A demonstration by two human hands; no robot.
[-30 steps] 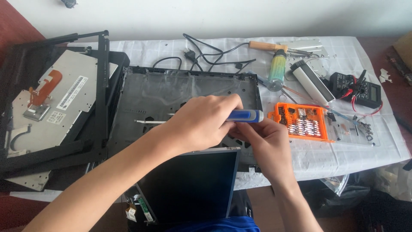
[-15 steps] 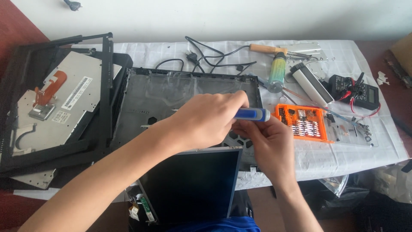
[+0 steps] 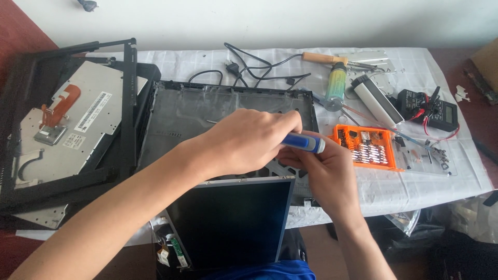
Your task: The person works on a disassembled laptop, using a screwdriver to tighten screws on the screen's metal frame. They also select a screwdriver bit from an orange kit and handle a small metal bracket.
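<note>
My left hand (image 3: pixel 244 140) is closed around a blue-handled screwdriver (image 3: pixel 304 142), whose grey end cap sticks out to the right. My right hand (image 3: pixel 324 173) cups under and behind the handle, its fingers touching the tool. Both hands hover over the lower right part of an opened black laptop lid shell (image 3: pixel 207 111). The screwdriver's tip is hidden under my left hand. A loose dark LCD panel (image 3: pixel 228 223) leans at the table's near edge, just below my hands.
A black bezel frame and silver keyboard back plate (image 3: pixel 72 119) lie at left. An orange bit set (image 3: pixel 367 148) sits right of my hands. Farther back are a soldering iron (image 3: pixel 317 58), black cables (image 3: pixel 259 70), a clear tube (image 3: pixel 335 85), a multimeter (image 3: pixel 436 109).
The two hands and the screwdriver have stayed in nearly the same spot, with only a slight shift of the handle to the right. Nothing else on the table moved.
</note>
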